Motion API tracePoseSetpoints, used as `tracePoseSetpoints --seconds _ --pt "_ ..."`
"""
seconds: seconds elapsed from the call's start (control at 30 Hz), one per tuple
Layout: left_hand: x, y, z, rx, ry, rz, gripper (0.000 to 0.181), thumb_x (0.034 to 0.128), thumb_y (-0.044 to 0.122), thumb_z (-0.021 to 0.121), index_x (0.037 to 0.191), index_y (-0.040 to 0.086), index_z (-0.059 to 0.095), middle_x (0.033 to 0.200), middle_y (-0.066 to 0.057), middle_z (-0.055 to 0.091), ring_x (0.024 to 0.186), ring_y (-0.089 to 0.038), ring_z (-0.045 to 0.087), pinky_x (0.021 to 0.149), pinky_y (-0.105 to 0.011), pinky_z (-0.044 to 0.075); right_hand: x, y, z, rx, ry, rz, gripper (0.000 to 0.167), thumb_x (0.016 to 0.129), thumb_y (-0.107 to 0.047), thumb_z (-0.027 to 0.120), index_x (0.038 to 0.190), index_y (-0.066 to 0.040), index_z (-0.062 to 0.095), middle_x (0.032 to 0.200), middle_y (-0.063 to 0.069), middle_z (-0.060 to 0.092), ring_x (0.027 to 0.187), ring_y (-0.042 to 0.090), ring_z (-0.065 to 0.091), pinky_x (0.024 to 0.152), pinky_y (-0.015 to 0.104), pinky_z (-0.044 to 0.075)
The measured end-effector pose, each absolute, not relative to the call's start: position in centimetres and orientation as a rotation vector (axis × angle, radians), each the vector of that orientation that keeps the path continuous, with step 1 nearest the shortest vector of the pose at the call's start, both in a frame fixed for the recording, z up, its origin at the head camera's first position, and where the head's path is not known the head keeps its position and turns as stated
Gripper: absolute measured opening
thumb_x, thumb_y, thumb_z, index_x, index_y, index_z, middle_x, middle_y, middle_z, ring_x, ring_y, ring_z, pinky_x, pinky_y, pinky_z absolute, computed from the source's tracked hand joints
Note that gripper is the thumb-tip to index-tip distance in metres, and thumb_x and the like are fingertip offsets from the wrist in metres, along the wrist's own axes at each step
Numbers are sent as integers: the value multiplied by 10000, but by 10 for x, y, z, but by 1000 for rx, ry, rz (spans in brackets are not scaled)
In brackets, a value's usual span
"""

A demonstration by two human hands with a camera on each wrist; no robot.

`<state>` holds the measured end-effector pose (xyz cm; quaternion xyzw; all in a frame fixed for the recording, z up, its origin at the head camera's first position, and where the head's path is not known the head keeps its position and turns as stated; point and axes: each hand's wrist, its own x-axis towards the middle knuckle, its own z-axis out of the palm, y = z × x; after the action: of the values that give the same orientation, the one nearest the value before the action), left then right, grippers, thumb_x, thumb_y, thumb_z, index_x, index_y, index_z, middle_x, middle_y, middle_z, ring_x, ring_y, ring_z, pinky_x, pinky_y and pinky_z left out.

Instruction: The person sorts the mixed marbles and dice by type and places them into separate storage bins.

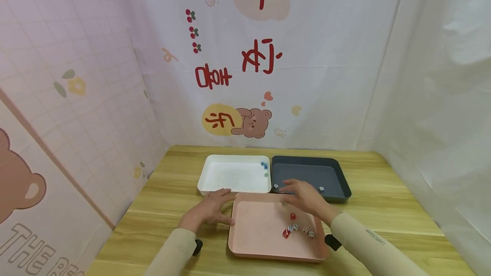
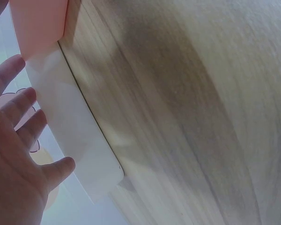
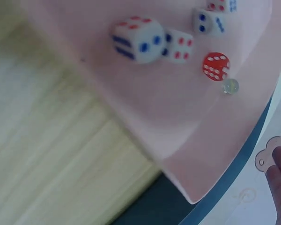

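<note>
My left hand (image 1: 209, 210) is by the left side of the pink tray (image 1: 257, 248), fingers spread and holding nothing. The left wrist view shows this hand (image 2: 18, 154) with its fingers apart. Over the tray's far right part is my right hand (image 1: 304, 195), fingers extended with nothing seen in them; only part of that hand (image 3: 280, 183) shows in the right wrist view. Inside the pink tray lie a red die (image 1: 293, 216), another red die (image 1: 286, 234) and several white dice (image 1: 305, 229). A clear marble (image 3: 231, 86) sits beside a red die (image 3: 216, 66).
Behind the pink tray stands a white tray (image 1: 230, 174) with small blue marbles (image 1: 264, 165) and a greenish marble (image 1: 266, 175). Right of it, a dark grey tray (image 1: 307, 173) holds a white die (image 1: 321, 189) and another white die (image 1: 275, 187). Printed cloth walls surround the wooden table (image 1: 383, 208).
</note>
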<state>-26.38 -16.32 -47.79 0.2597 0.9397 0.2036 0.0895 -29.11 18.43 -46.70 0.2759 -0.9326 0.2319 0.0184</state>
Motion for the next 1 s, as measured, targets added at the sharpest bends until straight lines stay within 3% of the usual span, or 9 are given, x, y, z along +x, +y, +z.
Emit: tracePoseSetpoints --seconds 0.2,0.47,0.73,0.9,1.0 --pt "-263 -163 -477 775 2793 612 822 786 446 826 1457 94 507 1552 -173 346 1432 -401 290 1132 -649 184 -282 189 -469 923 -2900 743 434 871 -441 743 1180 -136 751 1337 77 607 1202 331 584 973 537 485" --pt "-263 -163 -476 771 2788 608 815 792 449 820 1459 100 507 1559 -168 337 1438 -388 283 1140 -642 171 -277 204 -476 1260 -2816 643 491 844 -521 728 1162 -148 757 1292 70 633 1121 250 627 886 443 547" --pt "-263 -163 -475 771 2783 624 825 790 460 818 1460 93 504 1560 -178 331 1441 -403 271 1138 -648 169 -270 205 -489 1447 -2679 628 345 783 -426 816 1050 -206 804 1234 56 657 1137 249 615 938 419 521" --pt "-263 -164 -476 771 2783 623 823 790 461 818 1461 103 505 1560 -176 332 1441 -403 270 1138 -647 166 -266 204 -496 1507 -2696 647 317 816 -443 776 1041 -221 800 1238 60 653 1155 235 599 926 331 525" --pt "-263 -164 -476 771 2778 630 824 788 461 820 1459 100 505 1559 -175 332 1439 -408 271 1137 -650 165 -264 204 -499 1538 -2709 610 313 835 -460 749 1047 -234 796 1255 64 642 1176 251 587 939 342 520"
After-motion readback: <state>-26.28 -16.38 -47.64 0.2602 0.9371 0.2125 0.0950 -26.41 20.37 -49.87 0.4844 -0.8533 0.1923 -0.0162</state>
